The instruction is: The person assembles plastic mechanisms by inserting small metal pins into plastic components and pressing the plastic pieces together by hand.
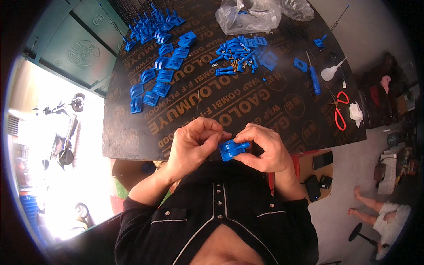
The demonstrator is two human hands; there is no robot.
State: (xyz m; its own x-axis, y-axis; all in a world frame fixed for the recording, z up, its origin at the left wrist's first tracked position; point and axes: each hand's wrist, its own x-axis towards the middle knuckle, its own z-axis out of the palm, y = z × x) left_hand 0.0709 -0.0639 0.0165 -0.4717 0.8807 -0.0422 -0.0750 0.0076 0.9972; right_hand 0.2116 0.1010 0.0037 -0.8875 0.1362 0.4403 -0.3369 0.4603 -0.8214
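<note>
Just off the table's near edge, my right hand point(266, 149) grips a small blue plastic part point(227, 150) between thumb and fingers. The part has curved ridges and a short stub pointing right. My left hand point(197, 140) is closed in a pinch close against the part's upper left side. Whatever sits between those fingertips is too small to make out. A thin dark wire point(198, 96) shows above my left hand; whether it touches the hand I cannot tell.
Two rows of blue curved pieces and square plates point(164, 76) lie left on the dark table point(176, 128). A pile of blue levers and screws point(238, 55) sits mid-table below a clear bag point(247, 20). Right: screwdriver point(314, 80), red-handled pliers point(339, 115), white squeeze bottle point(329, 73).
</note>
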